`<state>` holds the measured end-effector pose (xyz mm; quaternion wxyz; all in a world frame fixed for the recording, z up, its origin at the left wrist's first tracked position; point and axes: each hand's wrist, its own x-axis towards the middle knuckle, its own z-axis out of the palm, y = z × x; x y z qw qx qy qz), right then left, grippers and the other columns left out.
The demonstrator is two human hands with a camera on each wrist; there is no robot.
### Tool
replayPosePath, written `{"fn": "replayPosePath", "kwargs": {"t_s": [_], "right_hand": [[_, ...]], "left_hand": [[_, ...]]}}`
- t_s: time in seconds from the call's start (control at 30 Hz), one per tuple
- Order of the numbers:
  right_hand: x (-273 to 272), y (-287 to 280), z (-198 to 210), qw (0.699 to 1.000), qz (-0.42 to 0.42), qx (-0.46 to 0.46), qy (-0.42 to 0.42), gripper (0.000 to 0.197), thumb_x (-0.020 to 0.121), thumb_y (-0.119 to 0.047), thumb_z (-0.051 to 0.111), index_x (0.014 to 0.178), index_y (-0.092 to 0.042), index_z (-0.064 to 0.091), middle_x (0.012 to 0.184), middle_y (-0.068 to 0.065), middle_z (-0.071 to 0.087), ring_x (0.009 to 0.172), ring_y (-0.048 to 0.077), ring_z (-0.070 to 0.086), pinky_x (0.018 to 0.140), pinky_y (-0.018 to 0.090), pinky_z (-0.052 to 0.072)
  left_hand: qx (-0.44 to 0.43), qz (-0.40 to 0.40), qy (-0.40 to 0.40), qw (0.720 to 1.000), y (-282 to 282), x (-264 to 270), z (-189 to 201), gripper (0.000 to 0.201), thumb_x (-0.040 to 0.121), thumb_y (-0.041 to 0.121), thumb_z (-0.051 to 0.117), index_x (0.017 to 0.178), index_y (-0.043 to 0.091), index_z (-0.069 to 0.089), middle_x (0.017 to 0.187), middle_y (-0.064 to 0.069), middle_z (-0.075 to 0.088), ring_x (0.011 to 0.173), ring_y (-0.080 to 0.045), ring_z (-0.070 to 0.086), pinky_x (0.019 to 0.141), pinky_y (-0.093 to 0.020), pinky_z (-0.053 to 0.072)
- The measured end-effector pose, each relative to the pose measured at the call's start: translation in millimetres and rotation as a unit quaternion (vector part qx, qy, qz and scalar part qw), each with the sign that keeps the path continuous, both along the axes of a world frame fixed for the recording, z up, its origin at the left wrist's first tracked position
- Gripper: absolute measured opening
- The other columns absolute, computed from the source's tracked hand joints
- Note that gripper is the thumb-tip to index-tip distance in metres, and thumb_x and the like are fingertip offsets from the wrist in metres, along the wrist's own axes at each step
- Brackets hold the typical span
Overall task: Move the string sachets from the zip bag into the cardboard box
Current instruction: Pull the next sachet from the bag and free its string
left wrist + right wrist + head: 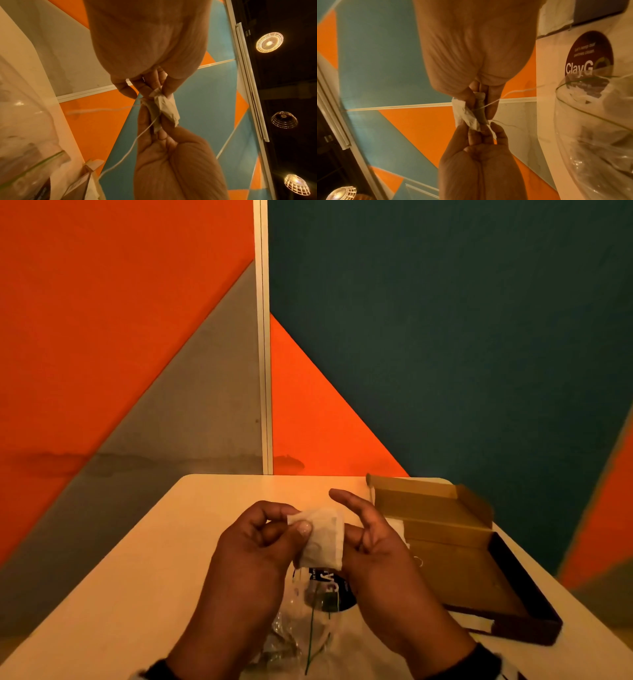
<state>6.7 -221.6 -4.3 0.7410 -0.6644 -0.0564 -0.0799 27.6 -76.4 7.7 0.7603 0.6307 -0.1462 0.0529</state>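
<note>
String sachet (322,537), a small white paper pouch, is up in the air above the middle of the desk (144,570), held between two hands. Left hand (253,546) pinches the sachet's top left corner with its thumb and curled fingers. Right hand (373,546) holds the sachet's right side with its thumb and lower fingers, while its first finger sticks out straight, pointing at the far edge of the desk. From the left wrist view, the sachet (164,108) looks crumpled between the fingertips of both hands, and a thin white string (130,146) hangs down from it. From the right wrist view, the sachet (467,116) is squeezed the same way.

Zip bag (308,621), clear and shiny, lies on the desk right under the hands, near the close edge. It partly covers a dark round sticker (590,54) on the desk. More white stuff shows inside the bag.

Cardboard box (459,546) sits open by the right edge of the desk, just beside the right hand. Something white (399,527) lies at the box's left side.
</note>
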Motion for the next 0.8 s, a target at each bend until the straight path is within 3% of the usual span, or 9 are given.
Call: {"fn": "replayPosePath", "kwargs": {"t_s": [0.1, 0.23, 0.4, 0.5, 0.6, 0.8], "right_hand": [[-1.0, -0.3, 2.5, 0.997, 0.024, 0.076, 0.003, 0.055, 0.089, 0.001, 0.061, 0.133, -0.031, 0.053, 0.11, 0.012, 0.077, 0.102, 0.036, 0.073, 0.101, 0.06, 0.05], [-1.0, -0.4, 2.7, 0.988, 0.058, 0.141, 0.001, 0.049, 0.095, 0.01, 0.046, 0.132, -0.021, 0.057, 0.114, 0.02, 0.074, 0.106, 0.039, 0.071, 0.091, 0.049, 0.056], [0.8, 0.7, 1.3, 0.993, 0.055, 0.109, -0.005, 0.045, 0.099, 0.005, 0.046, 0.13, -0.026, 0.056, 0.113, 0.014, 0.075, 0.107, 0.033, 0.072, 0.089, 0.043, 0.058], [2.0, 0.3, -0.5, 0.995, 0.045, 0.092, 0.0, 0.044, 0.099, 0.001, 0.051, 0.13, -0.029, 0.055, 0.113, 0.012, 0.076, 0.107, 0.034, 0.072, 0.088, 0.044, 0.056], [2.8, -1.1, -1.0, 0.996, 0.042, 0.073, 0.004, 0.042, 0.099, 0.003, 0.051, 0.127, -0.027, 0.056, 0.11, 0.012, 0.077, 0.104, 0.035, 0.072, 0.085, 0.042, 0.058], [2.4, -3.6, 0.6, 0.999, 0.027, -0.01, 0.015, 0.036, 0.098, -0.007, 0.057, 0.122, -0.034, 0.057, 0.105, 0.002, 0.078, 0.103, 0.023, 0.074, 0.099, 0.045, 0.055]], "left_hand": [[-0.004, 0.034, -0.006, 0.999, -0.9, -0.4, 0.6, 0.011, 0.085, 0.003, 0.07, 0.084, 0.014, 0.07, 0.083, -0.003, 0.078, 0.08, -0.017, 0.074, 0.069, -0.027, 0.052], [0.029, 0.071, -0.017, 0.997, -1.3, -1.1, -0.6, 0.015, 0.084, 0.01, 0.072, 0.078, 0.023, 0.073, 0.079, 0.005, 0.076, 0.072, -0.006, 0.072, 0.068, -0.024, 0.052], [0.031, 0.089, -0.011, 0.995, -0.3, 5.3, -5.8, 0.022, 0.083, 0.014, 0.075, 0.09, 0.034, 0.069, 0.081, 0.006, 0.071, 0.078, -0.015, 0.071, 0.077, -0.04, 0.059], [0.01, 0.066, 0.022, 0.997, -1.9, 9.1, -9.5, 0.024, 0.083, 0.017, 0.074, 0.104, 0.028, 0.069, 0.086, -0.001, 0.073, 0.085, -0.021, 0.073, 0.079, -0.04, 0.06], [0.011, 0.046, 0.039, 0.998, -1.2, 9.3, -8.6, 0.009, 0.085, 0.016, 0.072, 0.094, 0.016, 0.073, 0.085, -0.002, 0.077, 0.082, -0.02, 0.075, 0.073, -0.034, 0.059], [0.042, 0.063, 0.02, 0.997, 1.5, 11.3, -9.7, 0.011, 0.085, 0.017, 0.073, 0.074, 0.018, 0.071, 0.08, -0.006, 0.075, 0.083, -0.028, 0.072, 0.081, -0.046, 0.059]]}}
